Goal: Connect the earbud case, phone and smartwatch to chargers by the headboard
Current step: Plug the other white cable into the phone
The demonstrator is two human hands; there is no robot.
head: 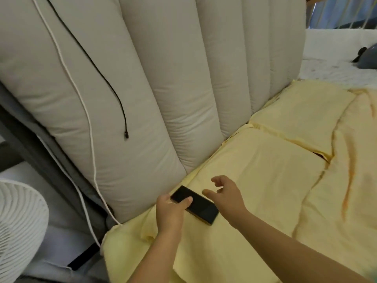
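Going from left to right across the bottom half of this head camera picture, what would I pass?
White fan → white cable → left hand gripping the dark phone → right hand, open → yellow bedding.

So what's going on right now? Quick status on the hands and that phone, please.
Left hand grips phone, held just over the yellow bedding. Right hand open beside it, touching nothing. Black cable end dangles on headboard, unplugged. Nothing in the way.

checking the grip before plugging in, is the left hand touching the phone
Touching. The head view shows the left hand gripping the phone, thumb lying across its dark screen near the upper end.
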